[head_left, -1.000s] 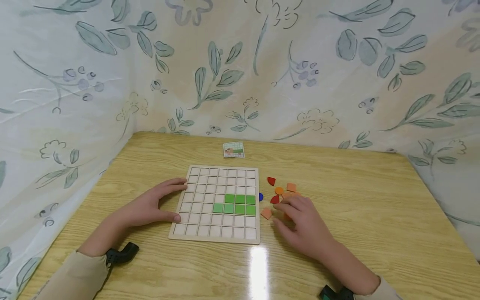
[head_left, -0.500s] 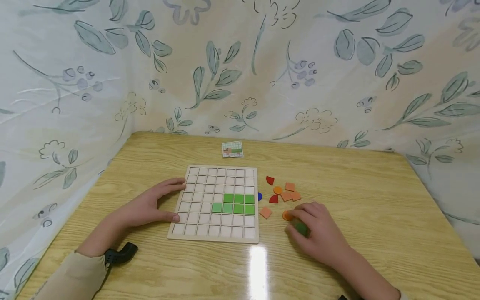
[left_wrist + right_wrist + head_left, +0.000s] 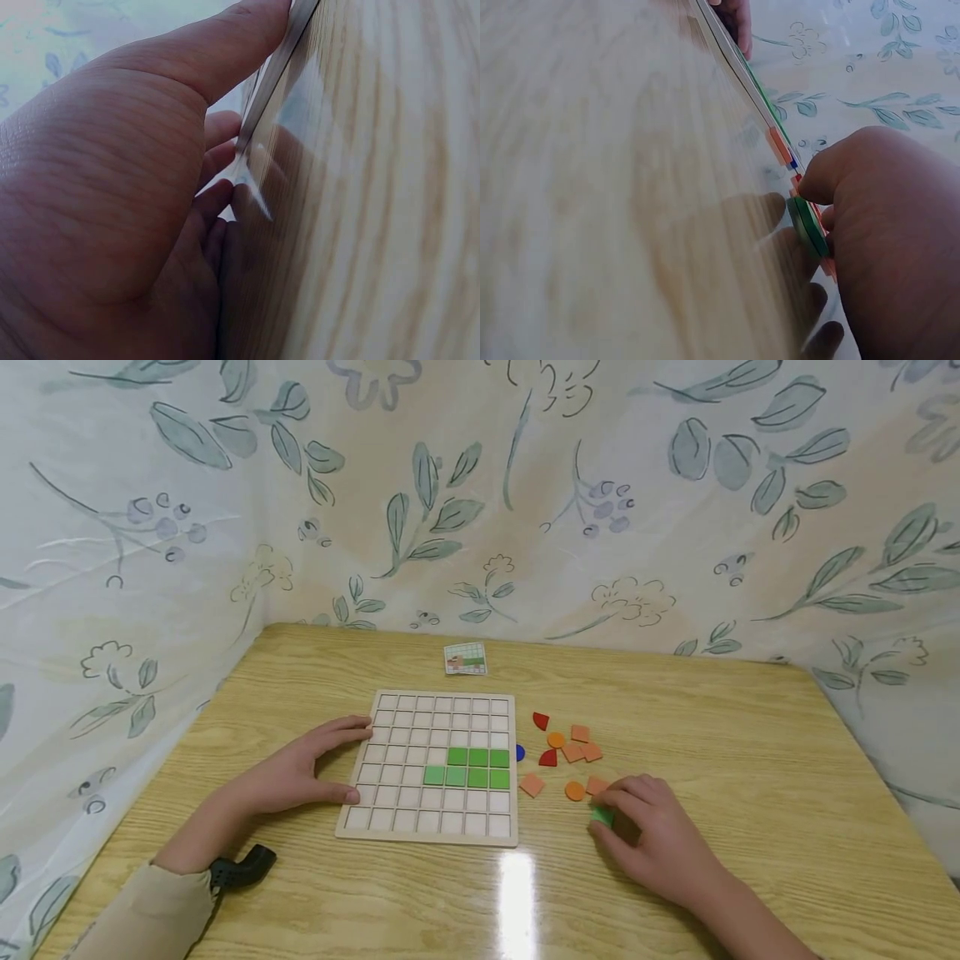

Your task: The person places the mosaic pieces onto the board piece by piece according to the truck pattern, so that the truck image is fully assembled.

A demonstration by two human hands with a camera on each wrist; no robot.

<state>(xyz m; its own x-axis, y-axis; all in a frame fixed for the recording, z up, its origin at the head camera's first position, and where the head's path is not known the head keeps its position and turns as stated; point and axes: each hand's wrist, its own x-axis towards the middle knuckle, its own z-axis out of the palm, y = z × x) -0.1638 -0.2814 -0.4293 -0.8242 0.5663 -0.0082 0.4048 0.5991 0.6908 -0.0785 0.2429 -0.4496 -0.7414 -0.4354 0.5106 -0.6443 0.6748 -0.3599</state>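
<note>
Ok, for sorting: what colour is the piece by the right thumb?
Green piece, clearest in the head view.

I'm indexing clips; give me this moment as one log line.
left hand: touches board | right hand: pinches green piece | card: beyond board

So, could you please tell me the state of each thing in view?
Board: flat on the table, partly filled
Green squares: set in the board
Left hand: touching the board's left edge
Right hand: pinching the green piece
Card: picture side up
Red wedges: lying loose
Orange squares: lying loose
Orange discs: lying loose
Blue disc: partly hidden
</note>
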